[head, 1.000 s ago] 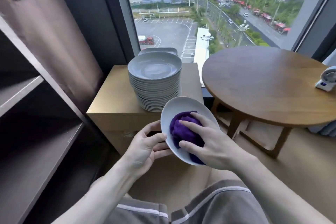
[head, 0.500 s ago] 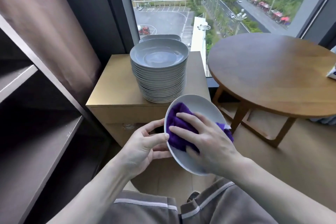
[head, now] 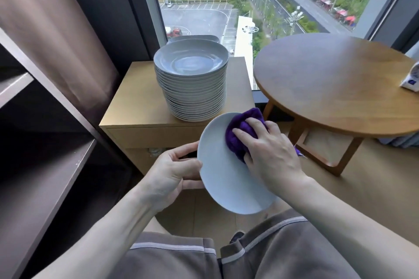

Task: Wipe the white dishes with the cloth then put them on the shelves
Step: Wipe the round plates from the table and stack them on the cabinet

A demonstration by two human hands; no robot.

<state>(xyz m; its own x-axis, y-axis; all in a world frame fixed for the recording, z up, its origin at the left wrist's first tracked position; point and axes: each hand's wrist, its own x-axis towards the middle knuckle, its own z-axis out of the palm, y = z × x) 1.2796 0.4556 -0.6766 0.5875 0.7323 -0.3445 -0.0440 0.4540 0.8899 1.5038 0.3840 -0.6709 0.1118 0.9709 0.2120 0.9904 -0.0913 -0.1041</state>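
left hand pinches tilted white dish by its rim in front of worktop, right hand presses purple cloth on upper face; i'd sweep w/ firm circles, rim too.

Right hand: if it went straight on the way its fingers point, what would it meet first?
The right hand grips the purple cloth on the held dish, fingers pointing forward-left. Past the dish's far rim, the plate stack on the cabinet seems first, though depth is unclear.
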